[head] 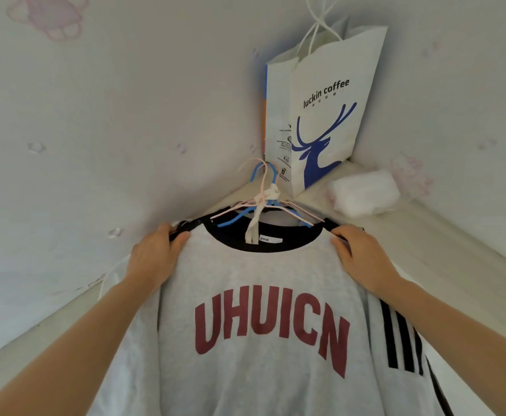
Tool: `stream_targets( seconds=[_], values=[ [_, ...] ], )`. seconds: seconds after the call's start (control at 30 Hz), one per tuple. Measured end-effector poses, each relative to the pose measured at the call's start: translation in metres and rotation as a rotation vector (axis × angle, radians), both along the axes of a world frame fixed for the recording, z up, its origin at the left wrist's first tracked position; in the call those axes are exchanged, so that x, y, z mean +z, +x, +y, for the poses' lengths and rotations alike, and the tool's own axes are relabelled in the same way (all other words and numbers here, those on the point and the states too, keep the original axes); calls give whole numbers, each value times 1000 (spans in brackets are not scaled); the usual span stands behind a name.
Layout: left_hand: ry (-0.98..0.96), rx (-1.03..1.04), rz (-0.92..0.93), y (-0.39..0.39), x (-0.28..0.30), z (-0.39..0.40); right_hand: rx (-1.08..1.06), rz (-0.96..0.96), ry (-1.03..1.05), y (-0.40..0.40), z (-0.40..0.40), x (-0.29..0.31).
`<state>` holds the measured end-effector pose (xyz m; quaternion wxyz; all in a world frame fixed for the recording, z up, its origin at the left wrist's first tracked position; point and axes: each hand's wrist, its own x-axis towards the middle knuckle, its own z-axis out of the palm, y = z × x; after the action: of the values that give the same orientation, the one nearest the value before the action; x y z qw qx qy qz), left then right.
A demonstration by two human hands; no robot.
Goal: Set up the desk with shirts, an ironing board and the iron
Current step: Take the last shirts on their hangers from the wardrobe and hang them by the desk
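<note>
Soft, even daylight, bright and flat; faint shadows only. Wide-angle bending stretches the walls [95, 130] at the edges, where detail smears slightly.

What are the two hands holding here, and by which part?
Both hold the grey shirt at its shoulders: the left hand grips the left shoulder, the right hand the right, either side of the black collar.
</note>
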<state>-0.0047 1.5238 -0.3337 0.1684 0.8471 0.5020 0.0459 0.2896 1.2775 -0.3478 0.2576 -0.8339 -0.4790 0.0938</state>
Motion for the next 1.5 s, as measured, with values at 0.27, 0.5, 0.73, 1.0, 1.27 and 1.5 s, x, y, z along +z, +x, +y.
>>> stream_targets(
  seconds=[0.27, 0.5, 0.73, 1.0, 1.27, 1.5],
  values=[
    [146, 37, -175, 36, 32, 23, 33, -234, 76, 33, 30, 28],
    [208, -23, 129, 56, -7, 13, 70, -338, -150, 37, 29, -7],
    [287, -80, 106, 66, -18, -11, 91, -409, -194, 31, 31, -5],
    [258, -105, 168, 68, -32, -7, 227, -393, -346, 28, 27, 2],
    [162, -167, 297, 57, -2, -24, 111, -358, -473, -6, 1, 32],
    [162, -478, 303, 21, 32, -98, 62, -307, -547, -78, -55, 65]
  ],
)
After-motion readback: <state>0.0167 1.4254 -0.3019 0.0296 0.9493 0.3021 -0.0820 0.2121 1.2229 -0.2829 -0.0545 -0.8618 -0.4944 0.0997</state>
